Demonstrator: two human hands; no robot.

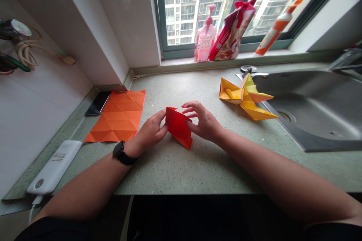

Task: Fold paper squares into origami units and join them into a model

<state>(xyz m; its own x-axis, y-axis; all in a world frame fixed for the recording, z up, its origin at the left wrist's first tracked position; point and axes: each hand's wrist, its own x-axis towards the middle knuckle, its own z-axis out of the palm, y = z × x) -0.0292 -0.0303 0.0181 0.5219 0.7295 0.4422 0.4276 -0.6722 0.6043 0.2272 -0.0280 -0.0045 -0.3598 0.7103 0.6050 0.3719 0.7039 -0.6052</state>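
A folded red paper piece [179, 127] stands on edge on the speckled green countertop [181, 165] between my hands. My left hand [151, 131] pinches its left side, thumb and fingers closed on the paper; a black watch sits on that wrist. My right hand [200, 120] grips the right side with the thumb, the other fingers spread above the fold. A creased orange paper sheet [118, 116] lies flat to the left. A folded yellow and orange paper model [245, 96] rests to the right near the sink.
A steel sink [316, 109] fills the right side. A phone [97, 103] and a white power bank [55, 167] lie along the left wall. On the window sill stand a pink pump bottle [205, 39], a red pouch [233, 32] and an orange-and-white bottle [275, 28].
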